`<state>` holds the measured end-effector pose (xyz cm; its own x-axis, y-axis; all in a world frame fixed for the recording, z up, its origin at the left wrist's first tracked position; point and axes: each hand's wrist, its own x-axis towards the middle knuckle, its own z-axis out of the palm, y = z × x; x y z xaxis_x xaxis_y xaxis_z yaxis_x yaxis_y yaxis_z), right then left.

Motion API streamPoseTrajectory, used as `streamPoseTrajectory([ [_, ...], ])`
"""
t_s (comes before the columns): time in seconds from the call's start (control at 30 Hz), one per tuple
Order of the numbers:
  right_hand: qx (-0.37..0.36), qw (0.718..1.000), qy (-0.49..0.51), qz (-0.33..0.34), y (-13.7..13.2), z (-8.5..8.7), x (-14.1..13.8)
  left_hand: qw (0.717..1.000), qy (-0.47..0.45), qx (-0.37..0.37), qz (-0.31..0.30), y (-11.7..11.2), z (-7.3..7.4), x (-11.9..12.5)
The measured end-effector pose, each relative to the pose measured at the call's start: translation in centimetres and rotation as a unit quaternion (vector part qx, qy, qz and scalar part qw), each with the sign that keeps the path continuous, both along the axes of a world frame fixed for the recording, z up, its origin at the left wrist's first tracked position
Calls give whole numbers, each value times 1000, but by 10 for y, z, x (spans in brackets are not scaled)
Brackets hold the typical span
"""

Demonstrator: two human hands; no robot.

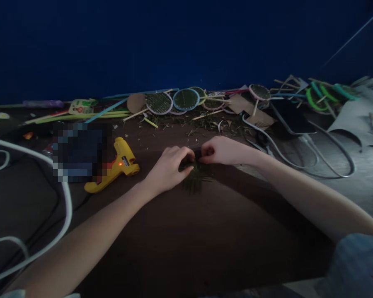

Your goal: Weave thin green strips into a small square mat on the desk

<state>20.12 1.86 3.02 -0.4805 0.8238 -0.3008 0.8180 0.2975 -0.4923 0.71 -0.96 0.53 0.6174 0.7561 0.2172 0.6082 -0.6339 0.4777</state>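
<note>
My left hand [169,167] and my right hand [222,150] meet at the middle of a dark brown table [180,240]. Both have their fingers curled and pinched on a small dark green woven piece [195,177] with loose strip ends fanning out towards me. The left fingers press on its top left, the right fingers grip its upper edge. The part under the fingers is hidden.
A yellow glue gun [118,165] with a lit orange lamp lies left of my hands. Round woven discs [173,101], coloured strips [81,116] and scraps line the far edge. White cables [43,198] loop at the left, a dark tablet [290,118] and grey cables [329,157] at the right.
</note>
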Motion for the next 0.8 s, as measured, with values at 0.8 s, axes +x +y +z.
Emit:
streamPoseTrajectory([
  [0.8, -84, 988, 115, 56, 10, 6, 15, 1000, -4, -22, -17, 3, 4, -1],
])
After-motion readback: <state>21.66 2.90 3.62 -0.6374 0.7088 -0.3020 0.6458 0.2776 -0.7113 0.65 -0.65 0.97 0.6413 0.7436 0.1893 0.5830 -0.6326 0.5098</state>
